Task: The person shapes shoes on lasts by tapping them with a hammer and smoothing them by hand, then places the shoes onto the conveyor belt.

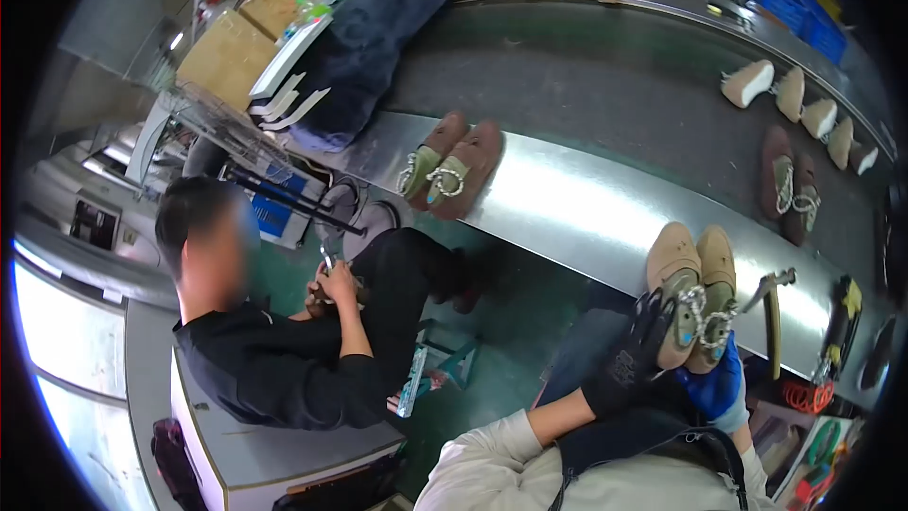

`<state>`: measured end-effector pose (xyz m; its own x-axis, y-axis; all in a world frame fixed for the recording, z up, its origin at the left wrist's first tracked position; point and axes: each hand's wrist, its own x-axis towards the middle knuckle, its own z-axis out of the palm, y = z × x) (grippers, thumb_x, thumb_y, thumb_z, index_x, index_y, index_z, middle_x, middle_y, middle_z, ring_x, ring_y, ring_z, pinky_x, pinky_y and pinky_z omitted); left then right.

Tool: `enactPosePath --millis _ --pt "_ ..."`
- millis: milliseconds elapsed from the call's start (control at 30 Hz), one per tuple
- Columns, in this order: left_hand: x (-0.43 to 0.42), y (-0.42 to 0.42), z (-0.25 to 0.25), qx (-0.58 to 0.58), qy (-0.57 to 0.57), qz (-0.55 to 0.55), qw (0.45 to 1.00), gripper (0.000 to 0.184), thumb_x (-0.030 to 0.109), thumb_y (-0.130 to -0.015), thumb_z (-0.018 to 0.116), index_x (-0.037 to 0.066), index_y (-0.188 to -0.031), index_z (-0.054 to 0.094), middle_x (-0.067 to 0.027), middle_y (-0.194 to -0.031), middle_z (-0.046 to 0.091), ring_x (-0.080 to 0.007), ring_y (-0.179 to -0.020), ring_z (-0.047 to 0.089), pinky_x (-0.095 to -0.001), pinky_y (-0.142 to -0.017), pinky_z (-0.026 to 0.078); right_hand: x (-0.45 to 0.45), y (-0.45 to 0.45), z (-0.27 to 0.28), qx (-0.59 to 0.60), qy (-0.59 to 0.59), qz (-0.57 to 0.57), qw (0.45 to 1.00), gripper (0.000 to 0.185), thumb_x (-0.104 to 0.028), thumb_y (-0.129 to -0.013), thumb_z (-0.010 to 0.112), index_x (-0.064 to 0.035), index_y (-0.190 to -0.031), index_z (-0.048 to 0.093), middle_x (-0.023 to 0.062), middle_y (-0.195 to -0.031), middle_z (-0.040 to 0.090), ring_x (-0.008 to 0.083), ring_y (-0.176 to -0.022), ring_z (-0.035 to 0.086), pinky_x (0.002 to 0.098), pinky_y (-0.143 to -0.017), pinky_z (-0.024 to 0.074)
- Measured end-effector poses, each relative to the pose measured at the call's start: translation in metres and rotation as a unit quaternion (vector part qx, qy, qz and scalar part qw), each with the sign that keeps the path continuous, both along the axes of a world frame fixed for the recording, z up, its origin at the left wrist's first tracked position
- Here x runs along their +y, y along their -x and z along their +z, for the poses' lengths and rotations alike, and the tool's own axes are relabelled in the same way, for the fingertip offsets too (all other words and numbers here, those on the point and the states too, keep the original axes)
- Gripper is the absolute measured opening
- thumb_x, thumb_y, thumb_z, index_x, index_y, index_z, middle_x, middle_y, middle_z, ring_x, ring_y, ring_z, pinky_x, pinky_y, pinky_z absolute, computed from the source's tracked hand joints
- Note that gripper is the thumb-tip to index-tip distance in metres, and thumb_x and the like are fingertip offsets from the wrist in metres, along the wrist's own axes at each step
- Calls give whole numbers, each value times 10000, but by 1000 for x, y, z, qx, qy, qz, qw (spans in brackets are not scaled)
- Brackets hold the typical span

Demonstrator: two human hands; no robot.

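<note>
A pair of tan shoes with grey-green openings and rope-like trim sits at the near edge of the bench, toes pointing away from me. My left hand (632, 345), in a black glove, is closed on the heel side of the left tan shoe (673, 260). Below the right tan shoe (716, 260), my right hand (716, 383) wears a blue glove and grips its heel; some fingers are hidden behind the shoe. Small blue marks show near both heels. A hammer (773, 322) lies just right of the shoes.
Brown shoes (478, 161) stand left on the metal-edged bench (558, 194), and a darker pair (777, 166) at right. Several tan shoes (747, 85) line the far side. A seated co-worker (284, 360) is at left. A black-and-yellow tool (842, 317) and red coiled hose (807, 396) are at right.
</note>
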<state>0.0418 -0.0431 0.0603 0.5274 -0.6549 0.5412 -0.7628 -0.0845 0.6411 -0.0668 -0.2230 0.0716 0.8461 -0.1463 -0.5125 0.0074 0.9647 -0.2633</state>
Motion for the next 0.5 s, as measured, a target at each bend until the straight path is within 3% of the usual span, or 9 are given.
enactPosePath --millis 133,167,233,300,333,433,500 --pt "22 21 -24 172 24 20 985 868 162 -933 704 -39 -1624 219 -287 -1677 231 -447 -1534 282 -503 -1272 251 16 0 -45 -41 35 21 998 422 -399 -1124 446 -168 -1464 542 63 -1468 608 271 -1276 628 481 -1037 520" --pt "34 16 -24 185 5 20 982 894 162 -920 726 -41 -1625 215 -285 -1679 232 -435 -1534 292 -487 -1266 263 20 -5 -60 -59 170 43 983 435 -413 -1122 446 -172 -1477 526 66 -1466 607 271 -1275 628 475 -1029 527" --pt "54 6 -25 213 -34 22 976 947 162 -896 771 -44 -1628 207 -280 -1683 234 -412 -1532 312 -455 -1255 286 24 -15 -92 -79 425 101 896 464 -441 -1120 447 -180 -1501 493 72 -1463 604 270 -1274 627 465 -1014 542" --pt "54 7 -33 254 -70 -10 965 1001 163 -871 815 -48 -1630 198 -276 -1687 236 -389 -1531 332 -422 -1244 310 15 3 -122 -48 652 163 739 496 -469 -1117 448 -188 -1526 461 77 -1460 602 269 -1272 627 455 -999 557" --pt "43 15 -30 279 -69 -56 956 1001 163 -871 815 -48 -1630 198 -276 -1687 236 -389 -1531 332 -422 -1244 310 10 24 -106 3 657 151 739 496 -469 -1117 448 -188 -1526 461 77 -1460 602 269 -1272 627 455 -999 557" --pt "23 29 -27 266 -83 -36 960 1026 165 -842 843 -34 -1629 215 -272 -1661 297 -388 -1482 406 -414 -1208 362 7 47 -80 -32 363 115 924 531 -473 -1119 436 -178 -1559 418 95 -1497 568 270 -1286 619 457 -1006 557" --pt "23 23 -21 243 -98 17 965 1044 166 -823 862 -25 -1629 226 -269 -1644 337 -387 -1450 456 -408 -1184 396 12 32 -62 -100 134 76 983 555 -477 -1120 428 -171 -1582 390 107 -1521 545 271 -1295 613 459 -1011 557"
